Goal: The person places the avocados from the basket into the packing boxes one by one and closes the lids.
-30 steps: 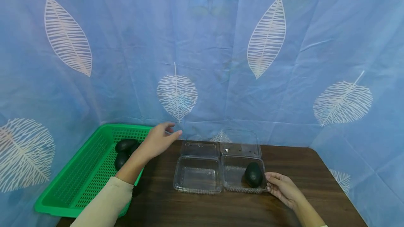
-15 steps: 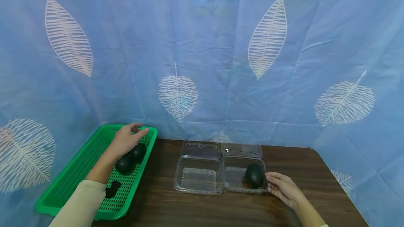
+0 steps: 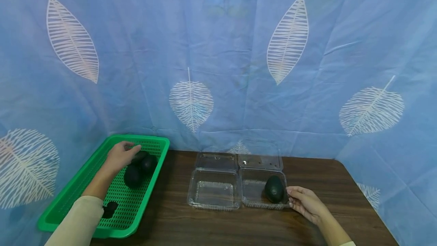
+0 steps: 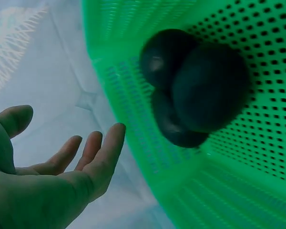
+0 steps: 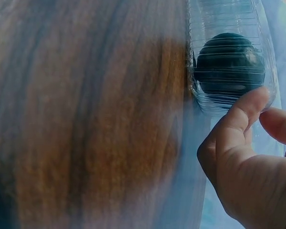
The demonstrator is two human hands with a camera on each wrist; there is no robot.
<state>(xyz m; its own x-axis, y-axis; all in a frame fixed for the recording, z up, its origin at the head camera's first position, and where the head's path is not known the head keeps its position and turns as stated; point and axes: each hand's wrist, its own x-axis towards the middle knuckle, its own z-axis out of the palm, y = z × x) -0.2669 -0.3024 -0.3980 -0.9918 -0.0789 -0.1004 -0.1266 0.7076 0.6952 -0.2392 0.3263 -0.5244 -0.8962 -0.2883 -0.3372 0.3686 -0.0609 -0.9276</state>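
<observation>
My left hand (image 3: 118, 157) is held above the green basket (image 3: 73, 179), fingers parted and nothing between them. Beside it lie dark avocados (image 3: 134, 177); the left wrist view shows three avocados (image 4: 212, 88) bunched together, apart from the fingertips (image 4: 117, 131). With thumb and fingers, my right hand (image 3: 307, 205) pinches the right edge of a clear plastic clamshell box (image 3: 254, 185). One avocado (image 3: 274, 189) sits in that box, against its right side. In the right wrist view the same avocado (image 5: 229, 64) shows through the ribbed plastic wall.
A second clear clamshell box (image 3: 214, 191) stands to the left of the first, lid raised at the back. Both rest on a dark wooden table (image 3: 205, 229). A blue leaf-print cloth (image 3: 232, 56) hangs behind. A small black object (image 3: 110, 209) shows by the left sleeve.
My left hand has moved left, from near the boxes to over the green basket, bringing the avocados there into fuller view. The right hand has stayed at the box edge.
</observation>
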